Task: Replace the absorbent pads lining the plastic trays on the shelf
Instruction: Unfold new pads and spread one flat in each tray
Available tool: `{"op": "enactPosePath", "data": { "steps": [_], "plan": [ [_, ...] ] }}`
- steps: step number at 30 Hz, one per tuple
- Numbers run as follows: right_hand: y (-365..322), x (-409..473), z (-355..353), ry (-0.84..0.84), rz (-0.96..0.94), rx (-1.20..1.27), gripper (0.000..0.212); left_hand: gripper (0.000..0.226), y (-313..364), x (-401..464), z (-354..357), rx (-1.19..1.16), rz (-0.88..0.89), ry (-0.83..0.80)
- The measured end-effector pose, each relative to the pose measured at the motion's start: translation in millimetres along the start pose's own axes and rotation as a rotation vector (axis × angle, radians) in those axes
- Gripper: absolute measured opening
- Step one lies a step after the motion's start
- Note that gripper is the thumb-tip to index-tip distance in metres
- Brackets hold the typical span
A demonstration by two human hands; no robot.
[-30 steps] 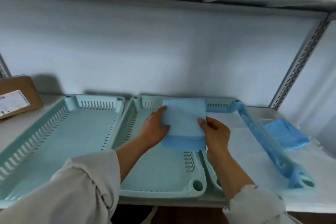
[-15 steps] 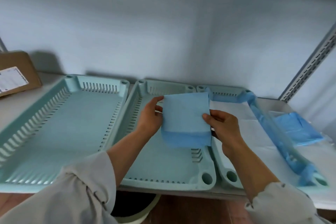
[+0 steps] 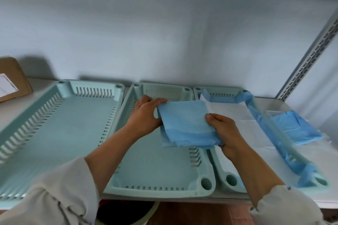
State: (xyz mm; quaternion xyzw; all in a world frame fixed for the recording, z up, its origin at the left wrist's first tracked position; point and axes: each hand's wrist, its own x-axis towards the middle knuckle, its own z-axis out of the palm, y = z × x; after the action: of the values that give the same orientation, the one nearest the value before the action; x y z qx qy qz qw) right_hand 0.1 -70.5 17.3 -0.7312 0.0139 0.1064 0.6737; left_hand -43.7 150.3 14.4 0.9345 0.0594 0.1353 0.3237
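Three pale green plastic trays stand side by side on the shelf. A folded blue absorbent pad (image 3: pixel 184 124) is held above the middle tray (image 3: pixel 155 168). My left hand (image 3: pixel 146 115) pinches its upper left edge. My right hand (image 3: pixel 223 131) grips its right edge with the thumb on top. The left tray (image 3: pixel 60 129) has a bare floor. The right tray (image 3: pixel 228 181) is lined with a white pad (image 3: pixel 236 124) whose blue backing (image 3: pixel 259 113) folds over the far and right rims.
More folded blue pads (image 3: pixel 294 128) lie on the white shelf right of the trays. A brown cardboard box (image 3: pixel 12 78) sits at the far left. A slotted metal upright (image 3: pixel 309 56) rises at the right. Below the shelf edge a dark round bin (image 3: pixel 126 213) shows.
The view has tilted down and drawn closer. Both hands keep hold of the folded pad, which has tipped flatter over the middle tray, its lower layers loosening.
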Motion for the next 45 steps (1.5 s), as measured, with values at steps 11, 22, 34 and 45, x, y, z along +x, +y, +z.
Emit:
{"op": "enactPosePath", "data": {
  "steps": [11,22,34,45],
  "plan": [
    [-8.2,-7.4,17.8,-0.129,0.096,0.498,0.038,0.014,-3.1,-9.0,-6.2,-0.615,-0.426,-0.004],
    [10.0,-24.8,53.8,-0.395,-0.099,-0.254,0.063,0.012,22.7,-18.3,12.9,-1.203,-0.61,-0.17],
    [18.5,-7.8,49.7,-0.082,-0.011,0.08,0.045,0.021,34.8,-19.6,14.1,-1.075,-0.427,-0.198],
    [27.3,-12.3,41.1,-0.219,-0.243,-0.905,0.052,0.014,14.1,-0.8,-23.5,-1.264,-0.565,0.05]
  ]
}}
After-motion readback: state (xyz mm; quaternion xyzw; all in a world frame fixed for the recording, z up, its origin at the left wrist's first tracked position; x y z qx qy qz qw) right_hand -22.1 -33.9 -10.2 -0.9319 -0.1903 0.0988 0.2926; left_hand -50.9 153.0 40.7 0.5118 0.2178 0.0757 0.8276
